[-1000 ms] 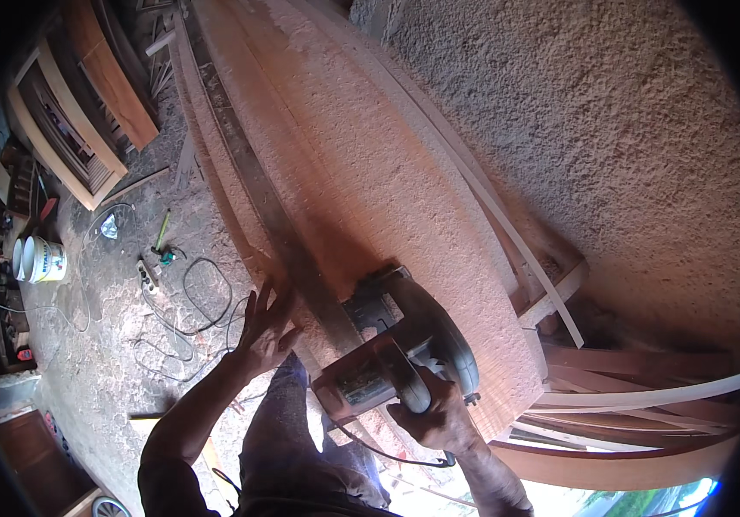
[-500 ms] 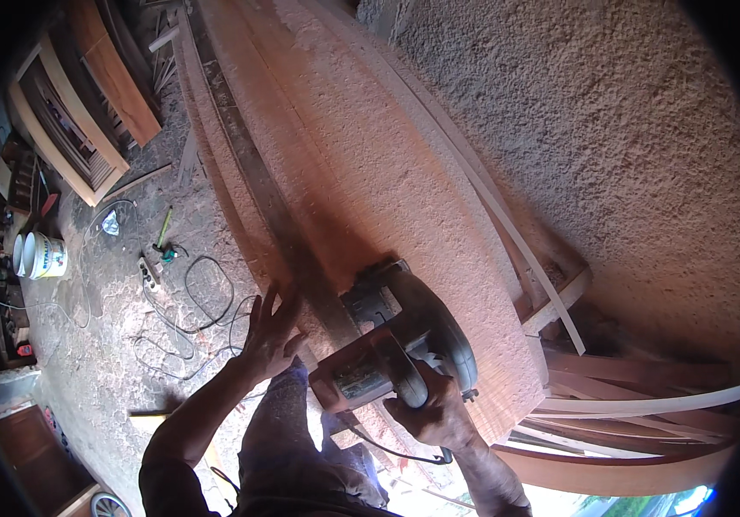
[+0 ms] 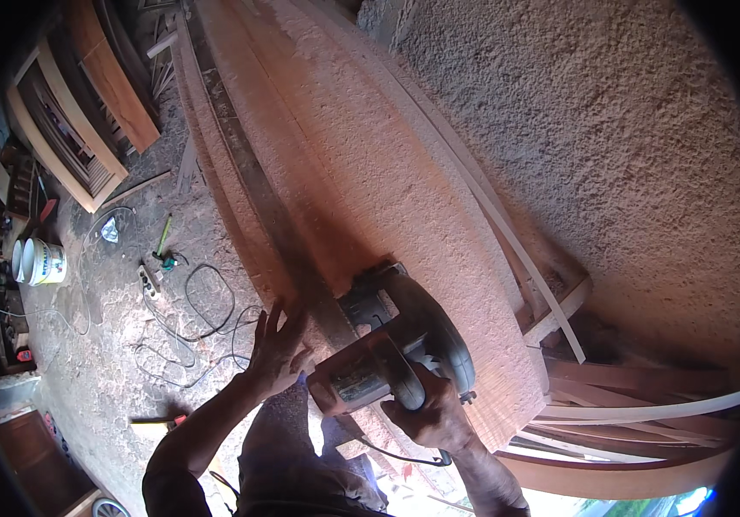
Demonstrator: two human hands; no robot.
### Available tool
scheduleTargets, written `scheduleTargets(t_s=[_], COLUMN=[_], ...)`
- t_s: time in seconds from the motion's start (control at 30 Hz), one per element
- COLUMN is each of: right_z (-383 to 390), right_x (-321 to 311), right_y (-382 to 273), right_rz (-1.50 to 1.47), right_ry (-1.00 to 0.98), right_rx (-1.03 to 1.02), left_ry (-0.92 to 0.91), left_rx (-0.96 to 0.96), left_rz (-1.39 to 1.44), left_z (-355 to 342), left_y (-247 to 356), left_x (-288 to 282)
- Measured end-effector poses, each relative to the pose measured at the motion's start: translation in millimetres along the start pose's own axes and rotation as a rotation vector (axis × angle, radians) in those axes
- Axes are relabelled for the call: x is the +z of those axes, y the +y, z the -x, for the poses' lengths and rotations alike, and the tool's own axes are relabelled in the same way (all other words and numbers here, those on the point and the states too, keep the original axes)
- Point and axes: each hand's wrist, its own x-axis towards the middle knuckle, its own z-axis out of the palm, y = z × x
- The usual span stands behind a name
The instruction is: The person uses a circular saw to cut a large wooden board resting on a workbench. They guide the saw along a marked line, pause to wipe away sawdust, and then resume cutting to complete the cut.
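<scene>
the right hand is clamped on a dark, bulky, corded power saw at five o'clock on a broad, dusty, reddish wooden board, the left hand, apart, spreads open at the saw's nine o'clock, and most sawing toward eleven o'clock seems undone (any finished cut is unclear).

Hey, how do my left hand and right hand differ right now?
Your left hand is spread open and holds nothing, while your right hand is curled in a grip on the power saw. The left hand is at the left edge of the wooden board; the right hand is farther right and lower in the picture. Both hands are bare.
</scene>
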Motion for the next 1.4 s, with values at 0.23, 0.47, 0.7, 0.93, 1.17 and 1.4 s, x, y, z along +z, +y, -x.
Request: scheduleTargets(t_s=[0.23, 0.47, 0.7, 0.93, 1.17, 1.4], right_z=[-15, -28, -37, -48, -56, -67], right_x=[2, 4, 7, 9, 11, 12], right_y=[-8, -12, -12, -16, -20, -22], right_rz=[0.011, 0.003, 0.01, 0.008, 0.003, 0.032], right_ry=[-0.003, -0.012, -0.018, -0.04, 0.015, -0.022], right_rx=[0.005, 0.04, -0.019, -0.001, -0.012, 0.027], left_ry=[0.066, -0.015, 0.022, -0.055, -0.112, -0.136], left_rx=[0.052, 0.02, 0.083, 0.028, 0.053, 0.011], left_rz=[-0.028, -0.008, -0.089, -0.036, -0.118, -0.001], left_z=[3, -1, 2, 0, 4, 0], left_y=[-6, -1, -8, -12, -10, -3], left_x=[5, -1, 9, 12, 6, -1])
